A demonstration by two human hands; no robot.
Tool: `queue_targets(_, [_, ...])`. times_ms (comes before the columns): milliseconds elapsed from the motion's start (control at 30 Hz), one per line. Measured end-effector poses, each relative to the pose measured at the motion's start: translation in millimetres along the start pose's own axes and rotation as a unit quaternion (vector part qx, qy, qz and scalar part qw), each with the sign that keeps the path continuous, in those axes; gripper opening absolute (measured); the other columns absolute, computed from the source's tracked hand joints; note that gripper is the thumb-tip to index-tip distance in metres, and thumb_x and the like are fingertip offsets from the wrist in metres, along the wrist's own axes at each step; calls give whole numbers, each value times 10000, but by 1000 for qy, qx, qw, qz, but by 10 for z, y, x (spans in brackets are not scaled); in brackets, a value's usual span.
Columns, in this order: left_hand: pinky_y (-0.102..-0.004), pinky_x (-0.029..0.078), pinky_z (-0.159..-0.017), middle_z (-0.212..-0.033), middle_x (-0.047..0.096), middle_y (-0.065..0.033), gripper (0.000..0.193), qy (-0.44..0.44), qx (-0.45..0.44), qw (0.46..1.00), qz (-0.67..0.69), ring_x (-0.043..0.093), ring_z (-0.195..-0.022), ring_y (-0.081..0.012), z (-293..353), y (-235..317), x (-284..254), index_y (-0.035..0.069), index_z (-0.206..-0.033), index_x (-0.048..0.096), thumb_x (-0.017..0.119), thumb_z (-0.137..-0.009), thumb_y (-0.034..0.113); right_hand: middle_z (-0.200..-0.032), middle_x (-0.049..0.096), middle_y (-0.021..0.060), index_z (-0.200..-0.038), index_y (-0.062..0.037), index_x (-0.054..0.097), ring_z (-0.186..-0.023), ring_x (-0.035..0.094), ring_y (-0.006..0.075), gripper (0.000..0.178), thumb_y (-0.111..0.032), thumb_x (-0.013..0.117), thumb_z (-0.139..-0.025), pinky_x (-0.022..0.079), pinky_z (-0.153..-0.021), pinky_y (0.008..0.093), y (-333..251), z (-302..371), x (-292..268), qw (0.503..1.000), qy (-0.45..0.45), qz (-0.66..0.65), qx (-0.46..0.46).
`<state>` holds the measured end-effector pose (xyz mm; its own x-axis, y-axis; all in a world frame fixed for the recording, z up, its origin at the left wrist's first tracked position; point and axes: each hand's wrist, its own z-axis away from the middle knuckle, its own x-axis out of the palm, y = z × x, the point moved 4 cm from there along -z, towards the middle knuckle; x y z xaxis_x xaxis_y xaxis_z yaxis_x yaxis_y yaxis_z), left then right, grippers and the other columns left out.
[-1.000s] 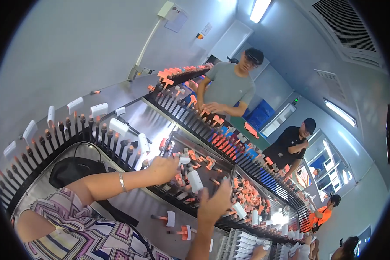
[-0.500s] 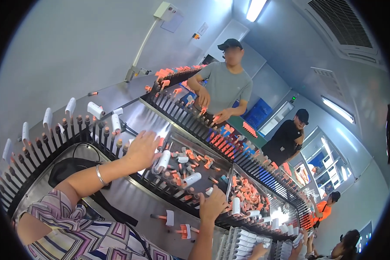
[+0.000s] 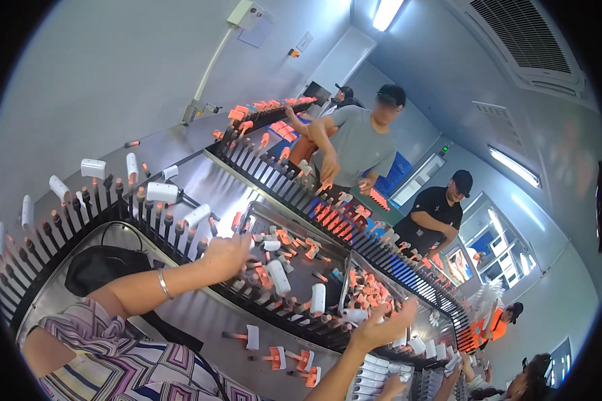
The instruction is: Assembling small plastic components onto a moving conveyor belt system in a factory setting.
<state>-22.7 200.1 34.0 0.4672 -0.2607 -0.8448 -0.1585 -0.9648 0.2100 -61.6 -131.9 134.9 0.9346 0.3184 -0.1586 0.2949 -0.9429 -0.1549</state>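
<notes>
My left hand [image 3: 227, 258] is over the near row of black pegs, its fingers curled together; what they hold, if anything, is hidden. Just right of it, a white curved cover [image 3: 278, 276] sits among the orange-tipped pegs. Another white cover [image 3: 318, 299] stands farther right along the row. My right hand [image 3: 385, 326] is raised above the row's right part, fingers stretched out and nothing visible in them. Beside that hand lies a white piece [image 3: 355, 314]. Behind the row, a metal tray [image 3: 301, 271] contains loose orange and white parts.
A line of black pegs [image 3: 67, 230] curves round on the left, with white covers on some. Orange parts with brush-like ends [image 3: 274, 359] lie on the near table. Stacked white trays [image 3: 368, 377] stand at lower right. Co-workers [image 3: 361, 147] work across the far peg line.
My right hand has lifted and moved right, away from the pegs. My left hand's spread fingers have curled in. The white covers on the near row have shifted right, and more orange parts show below.
</notes>
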Motion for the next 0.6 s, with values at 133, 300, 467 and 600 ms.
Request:
queue_targets(133, [-397,514,-532,-828,637,-146,484,47,9,998,-34,652,-616,-290,72,-250,-102,-1,-1191,522,674,-823,276,-1026,598,109,-997,-74,618,-1083,533,317,381,-299,767,-729,395,-865,475,333,877,654,961,-275,17,15])
queue_targets(300, [-503,383,-1004,-1159,567,-199,567,150,61,986,-45,509,-1163,-355,207,-250,-419,8,-1244,523,693,-804,321,-995,590,100,-972,-63,611,-1042,541,327,382,-326,760,-738,390,-774,487,-9,888,682,949,-313,-21,-14])
queue_targets(467, [-484,300,-1115,-1327,510,-173,609,138,237,956,105,418,-1320,-337,160,307,-669,23,-1282,511,708,-800,340,-1168,587,96,-1152,-66,566,-1158,513,302,521,-353,746,-757,371,-874,500,-401,915,619,940,-338,-47,-24])
queue_targets(600, [-483,303,-1109,-1284,540,-144,494,63,326,932,146,413,-1328,-316,162,403,-233,25,-1203,553,670,-844,344,-1352,497,189,-1343,-20,441,-1286,435,348,664,-355,684,-824,316,-1013,511,-605,700,367,952,-298,-77,-6])
